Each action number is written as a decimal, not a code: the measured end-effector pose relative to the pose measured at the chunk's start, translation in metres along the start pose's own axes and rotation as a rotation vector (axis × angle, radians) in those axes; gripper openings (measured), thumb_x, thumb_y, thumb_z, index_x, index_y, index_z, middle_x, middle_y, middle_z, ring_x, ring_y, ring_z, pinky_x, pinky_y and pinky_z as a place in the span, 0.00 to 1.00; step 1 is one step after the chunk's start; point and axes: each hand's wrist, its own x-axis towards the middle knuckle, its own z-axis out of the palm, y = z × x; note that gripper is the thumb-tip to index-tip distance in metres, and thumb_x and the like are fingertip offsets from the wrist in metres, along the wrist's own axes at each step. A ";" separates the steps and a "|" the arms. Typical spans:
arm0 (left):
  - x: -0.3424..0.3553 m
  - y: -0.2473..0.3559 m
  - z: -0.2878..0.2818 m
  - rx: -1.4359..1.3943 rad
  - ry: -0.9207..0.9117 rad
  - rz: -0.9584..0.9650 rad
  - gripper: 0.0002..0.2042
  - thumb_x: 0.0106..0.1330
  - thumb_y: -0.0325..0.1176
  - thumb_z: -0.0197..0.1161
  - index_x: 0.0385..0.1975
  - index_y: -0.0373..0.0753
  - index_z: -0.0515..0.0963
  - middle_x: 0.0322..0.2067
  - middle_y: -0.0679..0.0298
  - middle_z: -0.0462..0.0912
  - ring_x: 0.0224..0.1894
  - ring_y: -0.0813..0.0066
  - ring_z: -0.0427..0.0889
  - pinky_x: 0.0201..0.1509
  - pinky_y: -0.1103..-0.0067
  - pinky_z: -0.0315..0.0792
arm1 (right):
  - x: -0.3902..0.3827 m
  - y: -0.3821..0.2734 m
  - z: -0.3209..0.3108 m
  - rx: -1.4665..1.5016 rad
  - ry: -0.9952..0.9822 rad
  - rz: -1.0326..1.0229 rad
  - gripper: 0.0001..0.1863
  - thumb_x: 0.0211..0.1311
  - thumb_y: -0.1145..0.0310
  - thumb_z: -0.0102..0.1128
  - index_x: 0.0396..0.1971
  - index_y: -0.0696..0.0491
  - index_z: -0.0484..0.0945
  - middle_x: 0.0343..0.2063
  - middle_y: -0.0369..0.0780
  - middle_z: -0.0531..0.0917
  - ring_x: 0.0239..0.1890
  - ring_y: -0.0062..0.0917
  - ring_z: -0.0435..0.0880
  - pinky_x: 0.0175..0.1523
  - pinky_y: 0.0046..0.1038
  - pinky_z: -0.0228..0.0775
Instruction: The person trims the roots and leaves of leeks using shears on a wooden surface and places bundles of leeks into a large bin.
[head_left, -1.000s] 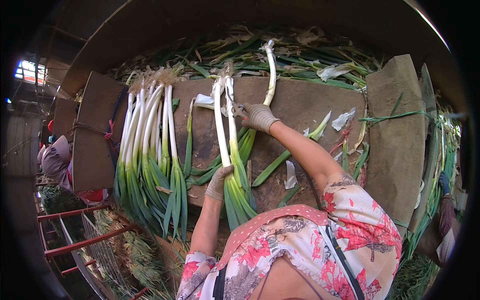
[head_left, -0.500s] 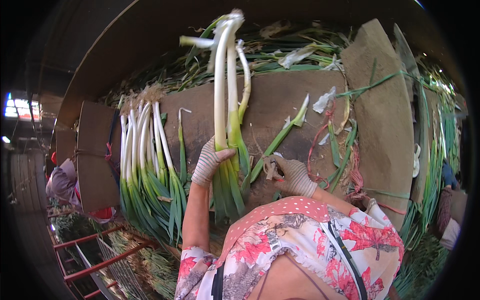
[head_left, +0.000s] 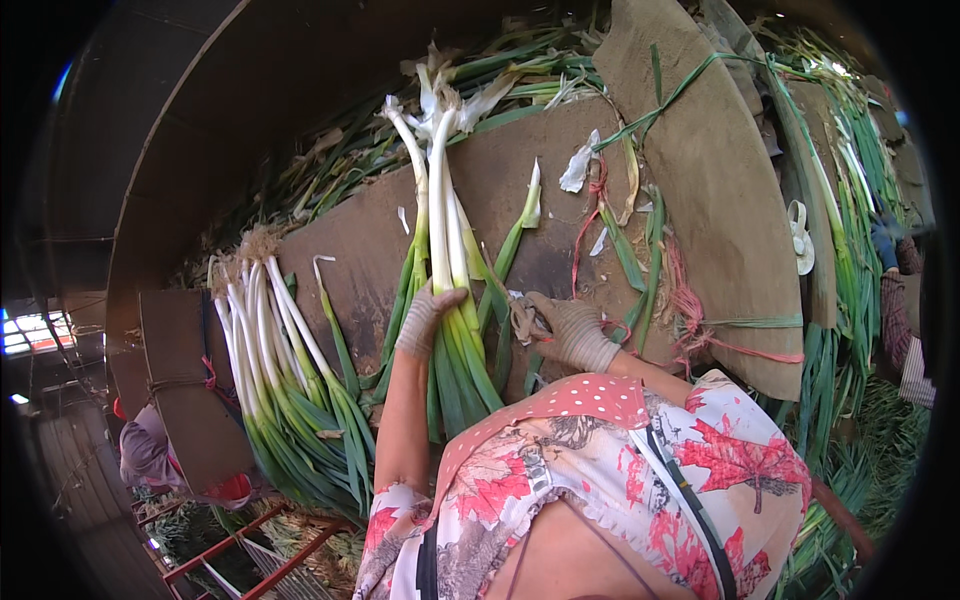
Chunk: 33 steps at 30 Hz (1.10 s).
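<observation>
My left hand (head_left: 428, 320), in a striped knit glove, is closed round a few leeks (head_left: 438, 205) where white turns to green. Their root ends point away from me, with pale loose skins at the tips. A thinner stalk (head_left: 409, 155) leans out to their left. My right hand (head_left: 578, 337), also gloved, is curled beside the leek leaves, round a small grey-brown thing (head_left: 524, 318) that I cannot make out. To the left lies a row of leeks (head_left: 275, 330), roots at the far end. A torn green leaf (head_left: 517, 235) lies ahead of my right hand.
A brown board (head_left: 350, 235) forms the work surface, with upright boards at its left (head_left: 190, 375) and right (head_left: 715, 190). Pink string (head_left: 688, 305) hangs near the right one. Leaf waste (head_left: 340, 155) is heaped behind. Other people (head_left: 150, 450) work at both sides.
The view has swung, shifting the scene sideways. The held leeks' root ends have come lower in the picture, and the thin stalk now stands left of them. Both hands keep their grip.
</observation>
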 end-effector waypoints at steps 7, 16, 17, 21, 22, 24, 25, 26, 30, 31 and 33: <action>-0.014 -0.042 -0.015 0.236 0.048 0.047 0.23 0.58 0.33 0.71 0.53 0.35 0.75 0.37 0.64 0.83 0.36 0.74 0.81 0.43 0.77 0.77 | 0.135 -0.013 -0.011 -0.073 -0.097 0.194 0.27 0.54 0.57 0.61 0.51 0.55 0.68 0.37 0.48 0.86 0.39 0.43 0.87 0.43 0.43 0.78; -0.012 -0.052 -0.001 1.366 0.263 0.009 0.25 0.59 0.43 0.68 0.51 0.36 0.69 0.35 0.47 0.85 0.35 0.45 0.84 0.42 0.57 0.77 | 0.194 0.030 -0.014 -0.173 -0.036 0.090 0.28 0.54 0.55 0.61 0.51 0.56 0.70 0.35 0.49 0.86 0.39 0.44 0.86 0.45 0.43 0.78; -0.014 -0.051 -0.002 1.379 0.294 0.011 0.25 0.58 0.42 0.68 0.51 0.36 0.69 0.35 0.47 0.85 0.35 0.45 0.84 0.41 0.57 0.77 | 0.193 0.032 -0.023 -0.158 -0.025 0.062 0.29 0.54 0.55 0.61 0.52 0.56 0.70 0.35 0.49 0.86 0.39 0.44 0.86 0.46 0.43 0.77; -0.026 -0.053 -0.009 1.390 0.333 0.129 0.24 0.55 0.38 0.70 0.49 0.37 0.69 0.34 0.50 0.84 0.33 0.48 0.84 0.38 0.57 0.76 | 0.220 0.036 -0.066 -0.404 0.326 0.263 0.44 0.47 0.44 0.70 0.62 0.52 0.70 0.55 0.47 0.80 0.59 0.39 0.79 0.60 0.52 0.66; -0.029 -0.054 -0.010 1.415 0.336 0.136 0.24 0.55 0.38 0.70 0.49 0.37 0.69 0.34 0.51 0.84 0.32 0.48 0.84 0.37 0.58 0.76 | 0.239 0.034 -0.074 -0.408 0.345 0.195 0.46 0.46 0.42 0.70 0.63 0.52 0.69 0.57 0.47 0.78 0.61 0.39 0.77 0.61 0.53 0.64; -0.033 -0.056 -0.010 1.463 0.361 0.187 0.24 0.54 0.38 0.71 0.48 0.38 0.69 0.33 0.53 0.82 0.32 0.49 0.83 0.36 0.58 0.75 | 0.290 0.025 -0.074 -0.361 0.209 0.104 0.51 0.45 0.38 0.71 0.66 0.52 0.67 0.62 0.45 0.75 0.65 0.37 0.72 0.64 0.54 0.60; -0.034 -0.055 -0.011 1.450 0.344 0.184 0.24 0.54 0.37 0.71 0.48 0.38 0.70 0.33 0.53 0.82 0.32 0.49 0.83 0.36 0.58 0.75 | 0.315 0.023 -0.068 -0.474 0.186 0.042 0.42 0.50 0.42 0.69 0.62 0.52 0.74 0.56 0.46 0.80 0.60 0.36 0.79 0.60 0.50 0.66; -0.035 -0.053 -0.010 1.450 0.332 0.166 0.24 0.54 0.37 0.71 0.49 0.38 0.70 0.33 0.54 0.82 0.32 0.49 0.83 0.36 0.58 0.75 | 0.344 0.019 -0.058 -0.531 0.006 0.135 0.34 0.52 0.47 0.68 0.56 0.51 0.79 0.52 0.45 0.83 0.55 0.36 0.82 0.56 0.49 0.69; -0.049 -0.034 -0.013 1.365 0.315 0.094 0.24 0.55 0.38 0.70 0.49 0.38 0.71 0.32 0.50 0.83 0.33 0.48 0.84 0.39 0.58 0.76 | 0.411 0.038 -0.033 -0.864 -0.126 -0.222 0.14 0.55 0.65 0.65 0.41 0.50 0.88 0.40 0.42 0.89 0.42 0.37 0.89 0.41 0.43 0.78; -0.053 -0.027 -0.015 1.319 0.289 0.050 0.24 0.55 0.39 0.70 0.49 0.38 0.71 0.33 0.50 0.83 0.33 0.48 0.84 0.40 0.58 0.76 | 0.419 0.049 -0.046 -0.768 -0.176 -0.199 0.11 0.55 0.67 0.65 0.38 0.50 0.89 0.37 0.42 0.89 0.39 0.39 0.89 0.36 0.43 0.78; -0.068 -0.018 -0.020 1.139 0.236 -0.011 0.24 0.56 0.40 0.68 0.52 0.40 0.72 0.34 0.48 0.84 0.35 0.46 0.84 0.42 0.59 0.77 | 0.421 0.076 -0.097 -0.672 0.204 -0.112 0.11 0.60 0.67 0.57 0.30 0.49 0.89 0.30 0.44 0.88 0.34 0.38 0.89 0.34 0.42 0.78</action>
